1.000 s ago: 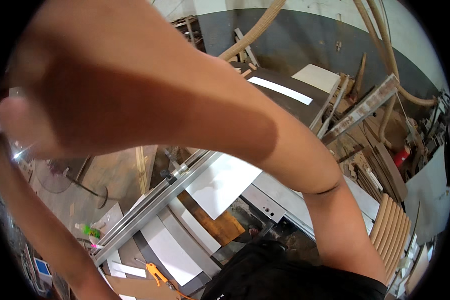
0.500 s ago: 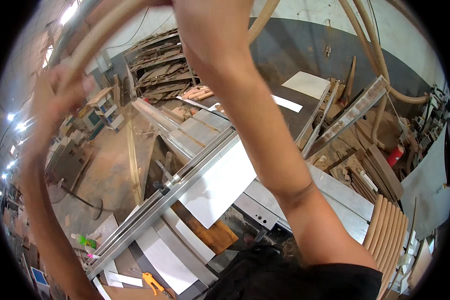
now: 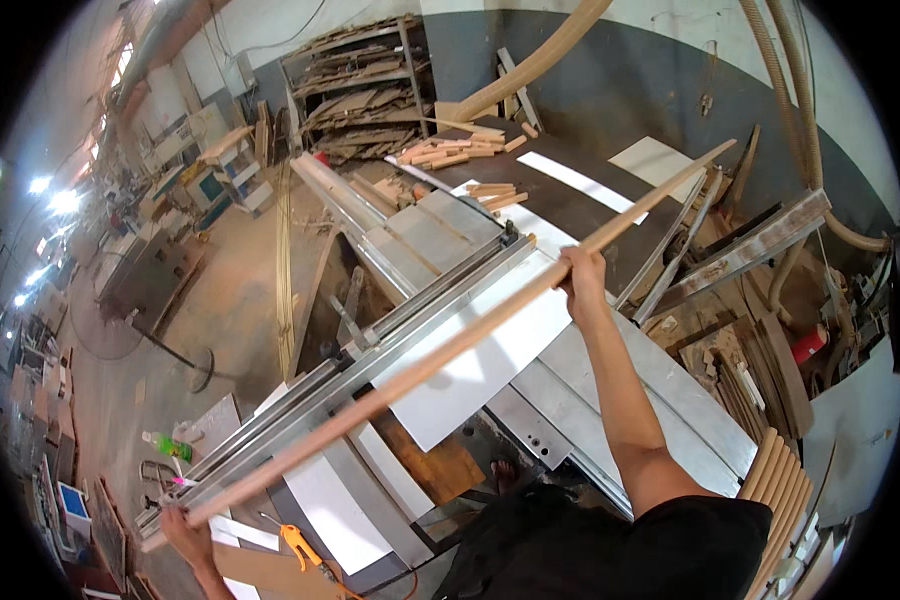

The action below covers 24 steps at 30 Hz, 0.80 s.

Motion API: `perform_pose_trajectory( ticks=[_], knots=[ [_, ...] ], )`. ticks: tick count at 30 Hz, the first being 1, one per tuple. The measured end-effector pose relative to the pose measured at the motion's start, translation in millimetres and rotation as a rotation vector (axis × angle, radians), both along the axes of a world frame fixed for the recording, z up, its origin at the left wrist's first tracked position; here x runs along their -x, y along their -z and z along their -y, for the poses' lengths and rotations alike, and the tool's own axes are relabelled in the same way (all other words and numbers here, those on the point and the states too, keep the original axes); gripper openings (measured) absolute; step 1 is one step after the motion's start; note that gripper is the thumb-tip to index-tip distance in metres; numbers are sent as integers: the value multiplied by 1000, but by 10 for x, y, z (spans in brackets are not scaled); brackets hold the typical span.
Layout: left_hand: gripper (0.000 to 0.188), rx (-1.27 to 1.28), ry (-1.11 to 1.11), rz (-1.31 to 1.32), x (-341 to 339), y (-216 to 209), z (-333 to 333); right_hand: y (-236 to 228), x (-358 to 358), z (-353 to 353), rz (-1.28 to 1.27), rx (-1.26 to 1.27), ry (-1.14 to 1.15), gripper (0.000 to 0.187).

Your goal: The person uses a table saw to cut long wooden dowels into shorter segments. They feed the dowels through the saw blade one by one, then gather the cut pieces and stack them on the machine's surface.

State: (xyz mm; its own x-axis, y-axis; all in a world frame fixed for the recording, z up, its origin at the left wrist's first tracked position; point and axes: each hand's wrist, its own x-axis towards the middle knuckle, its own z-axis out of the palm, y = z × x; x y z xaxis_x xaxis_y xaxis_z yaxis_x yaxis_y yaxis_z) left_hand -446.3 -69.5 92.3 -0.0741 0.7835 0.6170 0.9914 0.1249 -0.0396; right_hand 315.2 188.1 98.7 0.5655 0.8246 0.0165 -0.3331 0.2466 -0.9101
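Observation:
A long, round wooden pole [image 3: 440, 355] slants across the view from lower left to upper right, above the machine's metal table [image 3: 660, 395]. My left hand [image 3: 187, 540] is closed round it near its lower-left end. Farther along, my right hand [image 3: 582, 280] grips it from the right side. The pole passes over a white board [image 3: 485, 375] lying on the table and beside a long aluminium fence rail [image 3: 255, 455]. Near my left hand lie white strips [image 3: 245, 533] and an orange air blow gun [image 3: 298, 543].
Several similar round poles [image 3: 773, 500] stand at the lower right. Short wood pieces [image 3: 455, 150] lie on the far dark surface, near a scrap rack [image 3: 360, 90]. A rusty metal beam [image 3: 745, 250] juts out at right. A green bottle [image 3: 167, 445] stands at left.
The pole and both hands have come down from the top of the view to just above the machine table. My right hand's grip now shows fully. The view has shifted slightly.

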Motion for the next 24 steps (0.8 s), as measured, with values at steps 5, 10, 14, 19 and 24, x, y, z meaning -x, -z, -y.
perform_pose_trajectory(
  ticks=[5,10,14,19,24],
  knots=[
    [22,17,-6,193,-119,1022,788,975,-367,10,96,310,71,13],
    [31,418,-203,113,-292,1360,1080,1513,-547,-124,151,494,55,14],
    [37,568,-215,113,-877,1121,897,1941,-784,-194,155,573,13,19],
    [31,759,-199,196,-1404,1230,596,2269,-441,-130,129,682,99,46],
    [28,576,76,286,-2427,1637,8,2588,-73,138,171,664,28,74]
  ],
)
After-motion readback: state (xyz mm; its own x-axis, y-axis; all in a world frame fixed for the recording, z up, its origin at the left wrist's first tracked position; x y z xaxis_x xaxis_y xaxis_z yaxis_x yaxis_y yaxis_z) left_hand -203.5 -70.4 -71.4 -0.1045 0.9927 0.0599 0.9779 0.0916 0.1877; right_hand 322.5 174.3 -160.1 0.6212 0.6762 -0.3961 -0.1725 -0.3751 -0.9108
